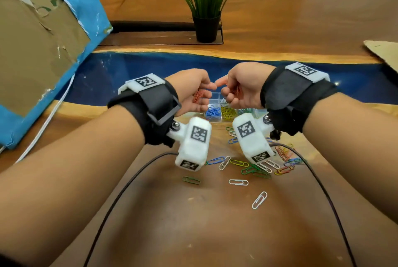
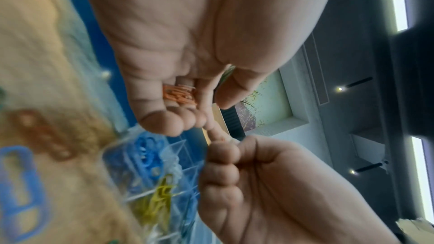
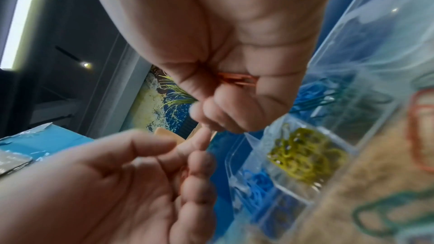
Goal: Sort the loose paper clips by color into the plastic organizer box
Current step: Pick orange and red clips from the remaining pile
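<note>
You were partway through: blue and yellow clips already lay in the organizer box (image 1: 217, 103), many loose clips (image 1: 256, 167) remained nearer you, and your left hand (image 1: 191, 92) and right hand (image 1: 241, 90) each curled around orange clips (image 2: 179, 94) above the box.

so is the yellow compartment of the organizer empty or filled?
Filled: yellow clips lie piled in that compartment of the organizer box, beside the blue clips.

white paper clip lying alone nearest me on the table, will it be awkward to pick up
Probably fiddly: the white paper clip is thin bent wire lying flat on the smooth wooden table, so it may slide before lifting. It looks light and stiff, and unlikely to roll.
</note>
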`<state>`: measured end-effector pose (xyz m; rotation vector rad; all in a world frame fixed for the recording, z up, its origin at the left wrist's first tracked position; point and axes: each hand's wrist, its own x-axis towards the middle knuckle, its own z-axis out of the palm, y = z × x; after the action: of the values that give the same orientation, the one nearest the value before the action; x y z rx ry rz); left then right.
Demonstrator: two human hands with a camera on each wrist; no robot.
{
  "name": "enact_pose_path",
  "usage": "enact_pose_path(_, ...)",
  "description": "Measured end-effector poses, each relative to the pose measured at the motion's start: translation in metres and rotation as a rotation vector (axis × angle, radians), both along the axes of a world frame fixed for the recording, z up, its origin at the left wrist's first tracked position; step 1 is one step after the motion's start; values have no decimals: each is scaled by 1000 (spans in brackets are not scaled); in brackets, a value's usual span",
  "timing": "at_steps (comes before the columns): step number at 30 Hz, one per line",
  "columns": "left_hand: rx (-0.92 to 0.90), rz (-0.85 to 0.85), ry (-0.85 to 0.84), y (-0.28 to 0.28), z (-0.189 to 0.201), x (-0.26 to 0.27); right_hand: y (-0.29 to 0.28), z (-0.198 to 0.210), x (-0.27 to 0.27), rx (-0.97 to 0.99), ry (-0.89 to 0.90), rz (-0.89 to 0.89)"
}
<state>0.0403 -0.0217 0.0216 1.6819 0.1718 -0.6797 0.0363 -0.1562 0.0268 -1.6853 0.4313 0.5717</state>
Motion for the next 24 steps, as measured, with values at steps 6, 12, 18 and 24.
enact_pose_path(6, 59, 47, 42, -9, 5, 14, 6, 6, 10, 14, 9, -135)
enact_pose_path(12, 34, 57, 52, -13, 7, 12, 8, 9, 13, 17, 66, -78)
enact_pose_path(18, 8, 67, 31, -18, 11, 4, 10, 10, 11, -26, 71, -54)
enact_pose_path(24, -5, 78, -18, -19, 14, -3, 12, 13, 6, 18, 92, -63)
